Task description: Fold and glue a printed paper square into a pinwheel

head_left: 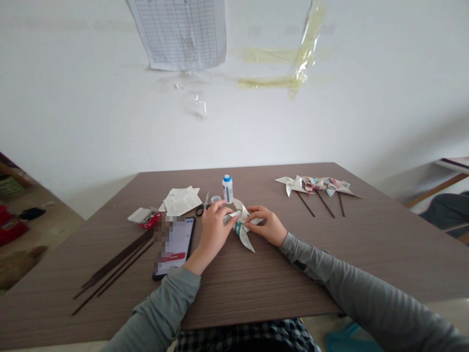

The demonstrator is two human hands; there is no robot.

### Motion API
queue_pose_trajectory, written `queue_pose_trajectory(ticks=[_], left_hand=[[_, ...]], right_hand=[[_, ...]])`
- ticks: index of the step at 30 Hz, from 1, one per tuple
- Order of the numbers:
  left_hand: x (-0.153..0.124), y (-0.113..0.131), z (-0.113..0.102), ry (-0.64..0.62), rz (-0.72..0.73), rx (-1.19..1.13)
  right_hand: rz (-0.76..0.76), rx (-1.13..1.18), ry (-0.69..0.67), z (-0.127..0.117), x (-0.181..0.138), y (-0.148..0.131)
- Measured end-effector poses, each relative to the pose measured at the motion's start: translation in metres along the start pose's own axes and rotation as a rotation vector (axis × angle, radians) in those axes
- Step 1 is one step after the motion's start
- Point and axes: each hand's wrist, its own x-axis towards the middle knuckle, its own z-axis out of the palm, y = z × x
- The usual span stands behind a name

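A pinwheel [243, 237] of printed paper with a green patch is between my two hands, just above or on the table. My left hand [217, 227] pinches its left side between thumb and fingers. On the other side, my right hand [269, 225] has its fingertips closed on the paper near the centre. Just behind stands a white glue bottle [227, 189] with a blue cap. A small round white lid or dish [216, 199] and scissors [206, 203] with black handles lie by my left hand, which covers part of the scissors.
Several dark sticks [120, 266] and a phone [176, 249] lie left on the brown table [293, 283]. Behind them are an opened red-and-white box [146, 218] and printed paper pieces [181, 201]. Three finished-looking pinwheels on sticks [318, 186] lie at the back right.
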Motion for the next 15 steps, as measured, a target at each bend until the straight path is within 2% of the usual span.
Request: queue_pose_trajectory(ticks=[6,11,15], left_hand=[[0.0018,0.0028,-0.0063,-0.059,-0.028,-0.059],[0.0019,0.0031,-0.0022,-0.061,-0.076,-0.063],[0.0036,0.0013,0.0004,-0.118,-0.100,-0.057]], right_hand=[[-0.057,-0.062,-0.019,0.0003,-0.0004,-0.0033],[-0.092,-0.133,0.033,-0.0008,0.0005,-0.0054],[-0.103,-0.182,0.011,-0.0024,0.0008,-0.0032]])
